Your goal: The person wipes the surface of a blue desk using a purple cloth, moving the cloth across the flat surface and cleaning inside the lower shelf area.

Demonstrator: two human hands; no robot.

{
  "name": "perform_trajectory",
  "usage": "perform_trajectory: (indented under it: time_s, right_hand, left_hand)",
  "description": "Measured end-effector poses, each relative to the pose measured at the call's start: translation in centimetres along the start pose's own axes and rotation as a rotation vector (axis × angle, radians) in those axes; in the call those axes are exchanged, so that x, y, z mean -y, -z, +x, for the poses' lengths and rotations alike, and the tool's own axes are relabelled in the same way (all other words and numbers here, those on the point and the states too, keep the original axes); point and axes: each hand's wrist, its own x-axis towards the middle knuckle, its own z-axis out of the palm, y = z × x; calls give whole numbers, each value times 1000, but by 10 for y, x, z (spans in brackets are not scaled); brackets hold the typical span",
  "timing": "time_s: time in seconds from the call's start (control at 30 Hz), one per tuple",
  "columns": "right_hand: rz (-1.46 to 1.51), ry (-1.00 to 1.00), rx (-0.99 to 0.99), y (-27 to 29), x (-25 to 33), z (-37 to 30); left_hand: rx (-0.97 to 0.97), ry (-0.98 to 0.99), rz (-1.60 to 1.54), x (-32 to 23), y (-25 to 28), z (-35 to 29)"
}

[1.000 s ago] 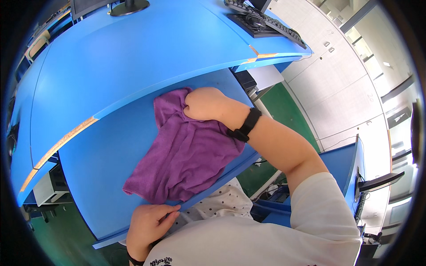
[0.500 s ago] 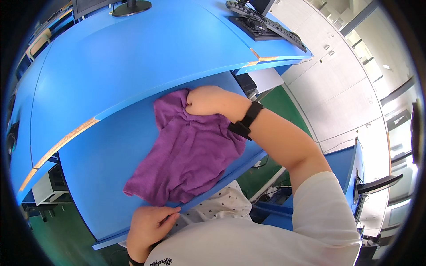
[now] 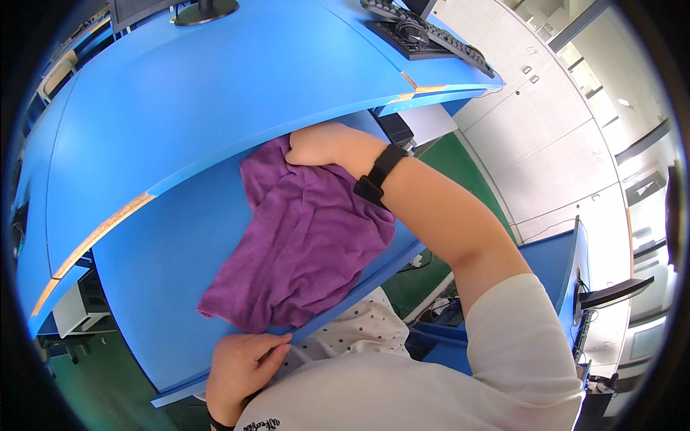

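A crumpled purple cloth lies spread over the blue pull-out tray beneath the desktop. My right hand is closed on the cloth's far end, close under the desktop's edge. Its fingertips are hidden, and the cloth wrinkles around it. At the tray's front edge, just below the cloth's near left corner, my left hand is curled over the lip. Thumb and forefinger show there with a narrow gap between them; the other fingers are hidden. A black band circles my right wrist.
The blue desktop overhangs the tray's far side and has chipped edges. A black keyboard rests at the far right, and a monitor stand stands at the back. White cabinets line the right side.
My right hand has moved a little farther away and to the left, its fingers now nearer the desktop's edge. The cloth's far end shifted with it. My left hand has stayed put.
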Motion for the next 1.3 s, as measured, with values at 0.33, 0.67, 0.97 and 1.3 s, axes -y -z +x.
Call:
perform_trajectory:
  time_s: [0.33,0.67,0.97,1.3]
  right_hand:
    - [76,21,218,7,3,-4]
    - [67,56,206,5,2,0]
    - [-33,37,67,-7,5,-8]
    - [-65,-39,-70,-20,15,-19]
  left_hand:
    - [24,15,35,3,1,-4]
    - [29,20,27,0,3,-2]
    - [32,16,21,-3,4,-1]
    - [23,18,22,-3,3,-1]
